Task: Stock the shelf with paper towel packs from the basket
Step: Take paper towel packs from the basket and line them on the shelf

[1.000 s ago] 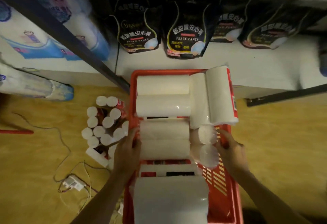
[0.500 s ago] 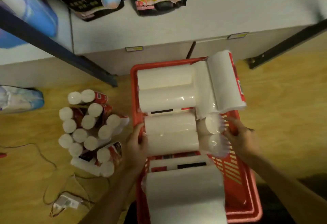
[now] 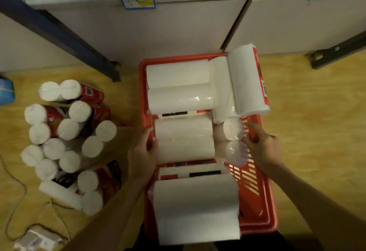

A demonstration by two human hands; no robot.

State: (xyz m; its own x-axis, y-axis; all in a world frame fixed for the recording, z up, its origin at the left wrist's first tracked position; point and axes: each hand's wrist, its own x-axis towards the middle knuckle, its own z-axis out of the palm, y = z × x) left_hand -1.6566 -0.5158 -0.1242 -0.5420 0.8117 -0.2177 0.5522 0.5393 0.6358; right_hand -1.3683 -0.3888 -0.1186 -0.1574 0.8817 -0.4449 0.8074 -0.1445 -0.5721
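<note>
In the red basket [image 3: 255,197] on the wooden floor [image 3: 316,131], several paper towel packs are lying on their sides, nearly filling it. The middle pack [image 3: 185,140], two rolls lying crosswise, is being gripped at both ends. The left hand [image 3: 143,156] is curling its fingers around the pack's left end, at the basket's left wall. The right hand [image 3: 261,147] is pressing bent fingers against the right-hand roll ends, thumb side uppermost. Another pack [image 3: 248,81] is leaning over the basket's far right rim, and one [image 3: 195,209] is covering the near end. Left of the basket, a cluster of packs [image 3: 67,141] is standing on the floor, some upright, some tipped. The shelf base [image 3: 158,28] with its price tag [image 3: 137,2] is running just behind the basket.
</note>
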